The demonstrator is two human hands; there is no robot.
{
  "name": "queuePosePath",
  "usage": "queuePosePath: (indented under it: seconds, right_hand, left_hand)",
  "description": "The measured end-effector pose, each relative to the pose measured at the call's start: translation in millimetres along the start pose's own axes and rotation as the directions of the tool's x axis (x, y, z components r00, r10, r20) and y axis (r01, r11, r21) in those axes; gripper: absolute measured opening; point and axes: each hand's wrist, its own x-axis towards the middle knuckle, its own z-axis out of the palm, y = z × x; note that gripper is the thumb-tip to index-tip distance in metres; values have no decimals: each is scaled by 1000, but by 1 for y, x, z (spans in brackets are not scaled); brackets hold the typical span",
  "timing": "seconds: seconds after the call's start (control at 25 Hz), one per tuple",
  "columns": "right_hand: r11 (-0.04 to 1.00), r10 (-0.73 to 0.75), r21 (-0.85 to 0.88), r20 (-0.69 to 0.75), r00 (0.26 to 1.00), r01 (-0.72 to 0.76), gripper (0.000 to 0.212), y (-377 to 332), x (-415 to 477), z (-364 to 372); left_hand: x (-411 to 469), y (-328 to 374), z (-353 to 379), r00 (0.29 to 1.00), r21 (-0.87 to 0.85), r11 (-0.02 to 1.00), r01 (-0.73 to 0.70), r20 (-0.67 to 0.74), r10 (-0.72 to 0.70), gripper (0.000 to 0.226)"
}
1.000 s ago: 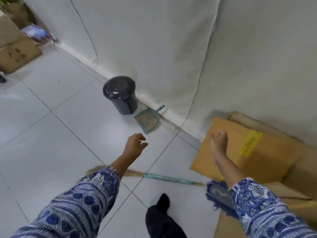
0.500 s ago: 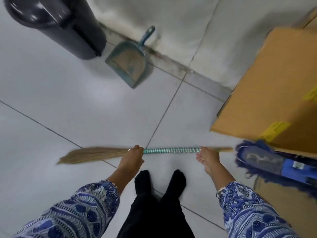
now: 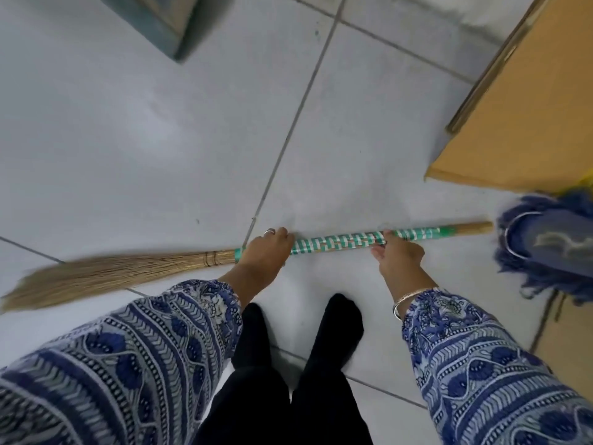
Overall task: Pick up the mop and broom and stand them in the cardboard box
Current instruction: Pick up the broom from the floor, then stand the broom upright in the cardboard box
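Note:
A straw broom [image 3: 337, 244] with a green-and-silver wrapped handle lies across the floor in front of my feet, bristles to the left. My left hand [image 3: 264, 250] is closed over the handle where it meets the bristles. My right hand [image 3: 398, 255] grips the handle farther right, near its bare wooden end. A blue mop head [image 3: 545, 248] lies at the right edge, just past the broom's tip. The cardboard box [image 3: 526, 101] fills the upper right; only its brown side shows.
A teal dustpan [image 3: 167, 24] lies at the top left. The floor is grey tile with dark grout lines. My two feet in black stand just below the broom. More flat cardboard [image 3: 568, 348] lies at the lower right.
The view has dipped closer to the floor, and the bin has left the frame. Both hands, reaching a second ago, are now closed on the broom handle.

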Motion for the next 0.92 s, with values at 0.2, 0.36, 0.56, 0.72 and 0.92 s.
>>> queuePosePath:
  seconds: [0.2,0.36,0.56,0.72,0.92]
  right_hand:
    - [994,4,107,25,1000,-6,28,-6,-23,0]
    - [993,-62,106,142,988,47,15,-40,-91,-14]
    - [960,-237,205,233,943,191,18,-112,-221,-52]
    - [892,-430,277,279,858,357,18,-176,-335,-109]
    - [737,-670,369,282,687,567,12,-241,-481,-231]
  left_hand:
    - [-8,-6,-7,998,-26,999,44,-42,-45,34]
    - [-49,-12,-62,993,-93,991,92,-71,-99,28]
    - [-135,6,-176,974,-214,971,102,-177,-141,19]
    - [-212,33,-276,954,-296,951,92,-247,-170,19]
    - [-317,93,-381,898,-316,946,-66,-433,-82,15]
